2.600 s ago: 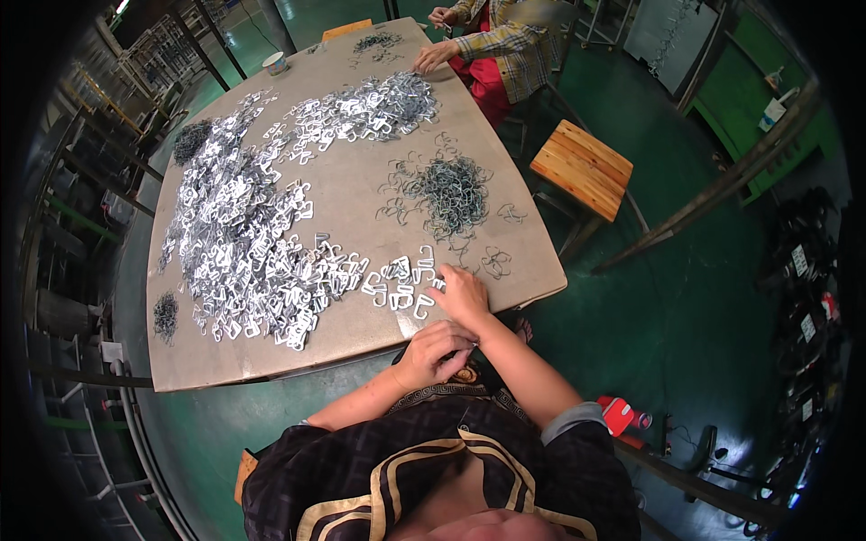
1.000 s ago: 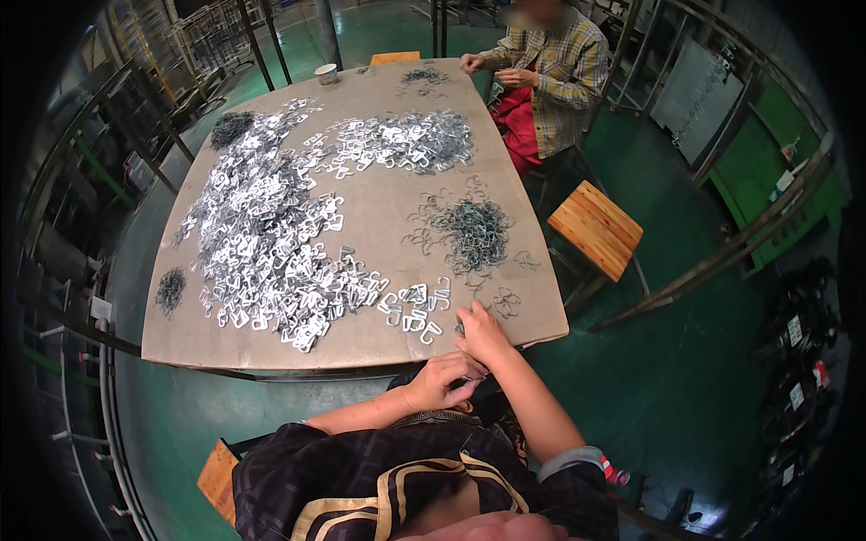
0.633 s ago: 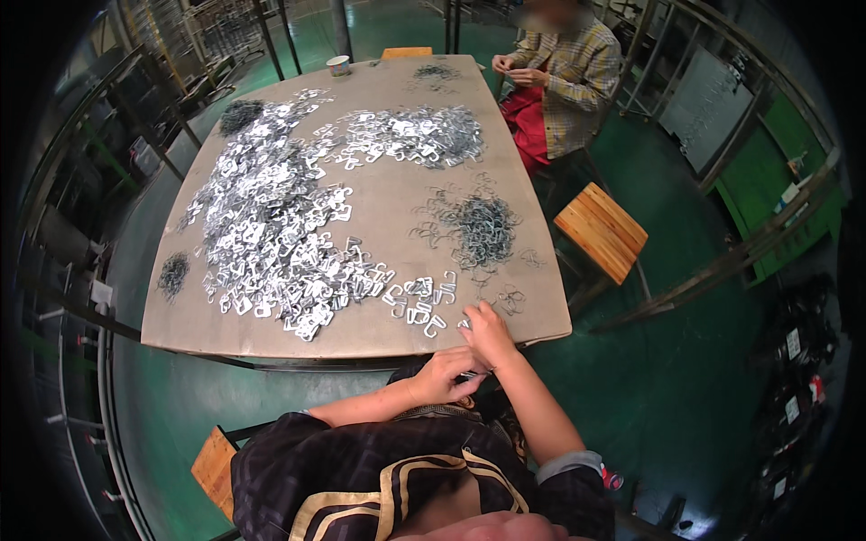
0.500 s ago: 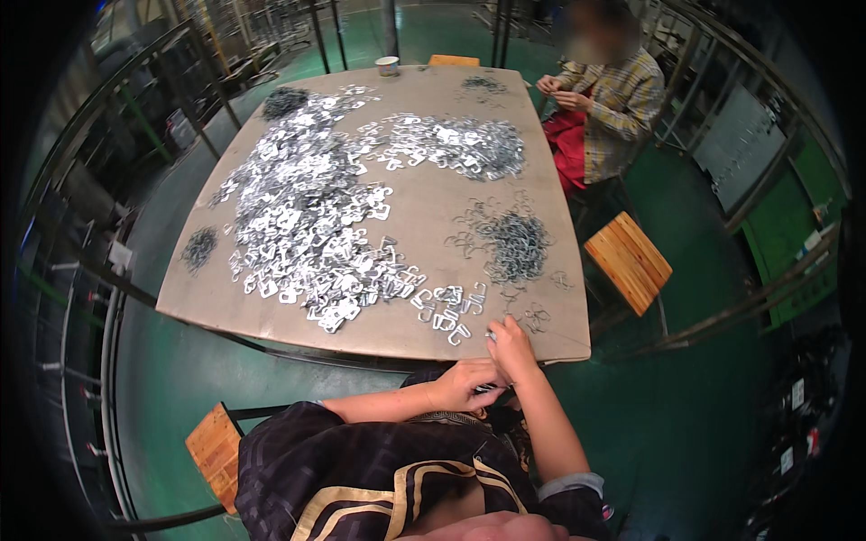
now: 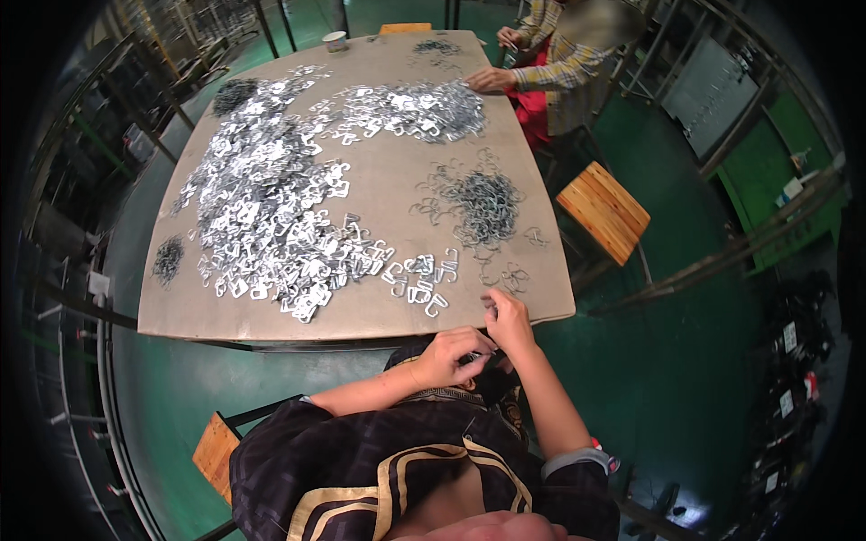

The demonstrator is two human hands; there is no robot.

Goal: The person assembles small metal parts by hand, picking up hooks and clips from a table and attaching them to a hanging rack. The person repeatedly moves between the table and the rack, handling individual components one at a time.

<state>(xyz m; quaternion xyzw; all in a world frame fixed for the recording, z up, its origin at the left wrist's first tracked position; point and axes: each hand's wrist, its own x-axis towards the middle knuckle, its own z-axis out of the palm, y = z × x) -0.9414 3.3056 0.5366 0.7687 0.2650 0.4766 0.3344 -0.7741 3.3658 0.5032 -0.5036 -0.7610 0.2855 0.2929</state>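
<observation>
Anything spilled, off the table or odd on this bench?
Nothing stands out. The shiny metal pieces lie in loose heaps on the table, with a darker wire heap apart; none show on the floor. Both hands, left hand and right hand, meet at the near edge over something small.

Head-worn fisheye — steeply down, table [image 5: 379, 311] near

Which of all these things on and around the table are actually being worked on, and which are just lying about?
In use:
- left hand and right hand, together at the table edge on a small metal piece, too small to make out
- flat metal clips nearest the hands
- wire loop pile

Lying about:
- paper cup
- wooden stool
- dark heap at the left edge
</observation>
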